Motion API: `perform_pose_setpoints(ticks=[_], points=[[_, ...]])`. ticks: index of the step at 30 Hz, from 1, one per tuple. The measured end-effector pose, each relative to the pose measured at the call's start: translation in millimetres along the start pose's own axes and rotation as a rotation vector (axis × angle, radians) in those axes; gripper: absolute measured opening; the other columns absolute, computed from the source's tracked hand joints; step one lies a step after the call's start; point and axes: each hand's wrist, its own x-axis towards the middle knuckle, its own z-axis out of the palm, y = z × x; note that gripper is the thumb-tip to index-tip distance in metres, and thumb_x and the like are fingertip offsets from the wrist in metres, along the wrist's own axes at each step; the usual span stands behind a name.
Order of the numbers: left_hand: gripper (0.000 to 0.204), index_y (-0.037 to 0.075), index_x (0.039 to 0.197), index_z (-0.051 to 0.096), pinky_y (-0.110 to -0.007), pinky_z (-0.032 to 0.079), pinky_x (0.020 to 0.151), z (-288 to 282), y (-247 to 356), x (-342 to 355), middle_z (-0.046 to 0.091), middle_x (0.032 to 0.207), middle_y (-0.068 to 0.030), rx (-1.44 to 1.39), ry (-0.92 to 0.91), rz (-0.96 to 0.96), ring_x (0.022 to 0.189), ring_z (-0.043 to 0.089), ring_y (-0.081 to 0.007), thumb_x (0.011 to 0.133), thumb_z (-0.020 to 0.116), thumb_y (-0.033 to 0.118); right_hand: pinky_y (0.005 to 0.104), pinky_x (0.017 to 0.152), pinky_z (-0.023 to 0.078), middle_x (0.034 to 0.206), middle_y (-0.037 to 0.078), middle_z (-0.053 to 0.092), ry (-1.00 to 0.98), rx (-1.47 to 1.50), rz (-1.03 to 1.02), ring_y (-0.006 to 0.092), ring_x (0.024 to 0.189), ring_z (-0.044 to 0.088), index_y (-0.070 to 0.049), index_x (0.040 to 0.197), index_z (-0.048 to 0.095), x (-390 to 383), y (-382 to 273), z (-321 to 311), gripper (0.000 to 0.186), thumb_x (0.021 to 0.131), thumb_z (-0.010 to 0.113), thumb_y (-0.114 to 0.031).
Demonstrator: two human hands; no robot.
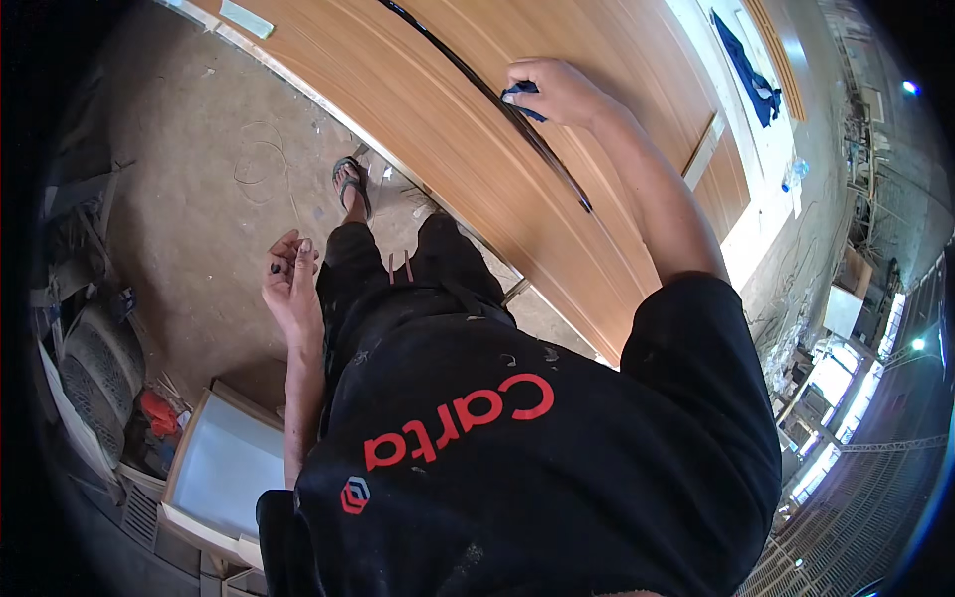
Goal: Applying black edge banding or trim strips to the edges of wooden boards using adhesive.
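Observation:
My right hand [552,95] grips a dark blue cloth [527,109] at a long, glossy dark groove [557,164] that runs diagonally along a light wooden panel [557,259]. My left hand [291,279] hangs beside my left leg, off the panel, its fingers curled round or against a small dark thing that I cannot make out. A pale strip [249,18] lies on the panel's upper left part, and a narrow pale piece [703,149] sits near its right side.
Another dark cloth [746,70] lies on a white surface at upper right, near a plastic bottle [794,175]. My sandalled foot [350,184] stands on the dusty floor [189,149]. At left are a box with a pale inside [219,468], a red bag [159,411] and assorted clutter.

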Motion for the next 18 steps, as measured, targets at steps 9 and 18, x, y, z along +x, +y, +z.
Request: perform_pose_setpoints(ticks=[9,18], points=[[0.026,-0.001,0.122,0.063,-0.024,0.047,0.081,5,-11,-16,0.064,0.100,-0.0058,-0.041,-0.006,0.021,0.088,0.061,-0.0124,0.101,0.068,0.015,0.0401,0.080,0.049,0.090,0.004,0.065,-0.001,-0.022,-0.026,0.0284,0.081,0.061,-0.005,0.090,0.059,-20,7,4,0.011,0.088,0.069,-0.010],[0.025,-0.001,0.122,0.063,-0.024,0.047,0.082,7,-14,-29,0.063,0.101,-0.0059,-0.039,-0.010,0.001,0.089,0.060,-0.0127,0.102,0.067,0.013,0.0396,0.080,0.050,0.090,0.004,0.067,-0.015,0.002,-0.016,0.0273,0.081,0.061,-0.005,0.092,0.062,-40,10,6,0.008,0.088,0.069,-0.009]])
